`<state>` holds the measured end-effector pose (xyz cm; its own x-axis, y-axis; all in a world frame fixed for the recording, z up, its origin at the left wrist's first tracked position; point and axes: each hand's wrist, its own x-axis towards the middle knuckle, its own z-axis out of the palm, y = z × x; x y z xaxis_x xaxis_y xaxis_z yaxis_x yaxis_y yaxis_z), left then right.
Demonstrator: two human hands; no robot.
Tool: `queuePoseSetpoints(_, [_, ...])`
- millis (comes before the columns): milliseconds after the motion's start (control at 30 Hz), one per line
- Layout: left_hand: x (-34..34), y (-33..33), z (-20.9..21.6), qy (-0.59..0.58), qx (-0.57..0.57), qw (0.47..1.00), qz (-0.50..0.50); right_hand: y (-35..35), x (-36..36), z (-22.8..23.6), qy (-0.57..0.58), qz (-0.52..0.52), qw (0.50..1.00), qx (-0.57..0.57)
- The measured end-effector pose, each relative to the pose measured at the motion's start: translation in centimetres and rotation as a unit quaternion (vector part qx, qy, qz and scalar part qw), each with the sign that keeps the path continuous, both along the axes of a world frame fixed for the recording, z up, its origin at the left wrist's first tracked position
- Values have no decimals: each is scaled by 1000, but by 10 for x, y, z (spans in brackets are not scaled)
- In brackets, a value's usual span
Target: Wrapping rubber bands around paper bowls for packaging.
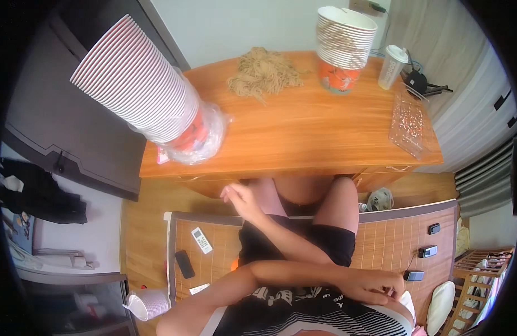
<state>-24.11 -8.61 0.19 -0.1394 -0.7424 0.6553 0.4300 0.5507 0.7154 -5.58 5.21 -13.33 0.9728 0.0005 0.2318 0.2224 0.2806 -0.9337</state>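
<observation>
At my far left, a smaller stack of pale tubs (pixel 156 301) stands low beside the mat (pixel 373 246), its open mouth turned to the left. On the left end of the desk (pixel 281 134) is the tall stack of paper tubs (pixel 141 84), its long axis running slantwise in my view: the rims point to the upper left, the red-printed base to the lower right, with clear plastic wrap (pixel 213 137) around that lower end. Below the desk, a dark phone (pixel 184 264) and a white remote (pixel 202 240) lie on the mat, both lengthwise with a slight slant.

My right hand (pixel 243 200) has crossed over to the left, just by the desk's front edge, fingers loosely curled around nothing that I can see; the tall stack is near it, untouched. Farther back lies a loose heap of tan strands (pixel 264 73). Right of that, a shorter stack of tubs (pixel 345 50) stands nearly upright, mouth up, with strands across its rims and an orange base. My left hand (pixel 373 287), reached across my body, rests against my right upper arm, fingers bent; whether they pinch anything, I cannot tell. At the desk's right end, a lidded drink cup (pixel 390 68) stands behind a clear tray (pixel 408 123) whose long axis runs front to back.
</observation>
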Motion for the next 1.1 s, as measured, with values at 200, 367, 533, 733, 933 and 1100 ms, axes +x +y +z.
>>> queuePoseSetpoints(200, [41, 38, -42, -118, 50, 990, 57, -41, 5, 44, -84, -31, 994, -64])
queuePoseSetpoints(367, [162, 156, 62, -447, -26, 745, 494, -129, 15, 46, -100, -138, 973, -156])
queuePoseSetpoints(533, [256, 265, 232, -469, -44, 91, 877, -184, 39, 71, -135, -237, 922, -274])
queuePoseSetpoints(733, [328, 314, 314, -537, 306, 160, 770, -210, 56, 55, -30, -157, 976, -147])
queuePoseSetpoints(933, [325, 309, 346, -596, 339, 226, 692, -215, 50, 56, -24, -134, 983, -125])
queuePoseSetpoints(1100, [323, 294, 363, -643, 413, 131, 632, -218, 52, 54, -17, -130, 987, -90])
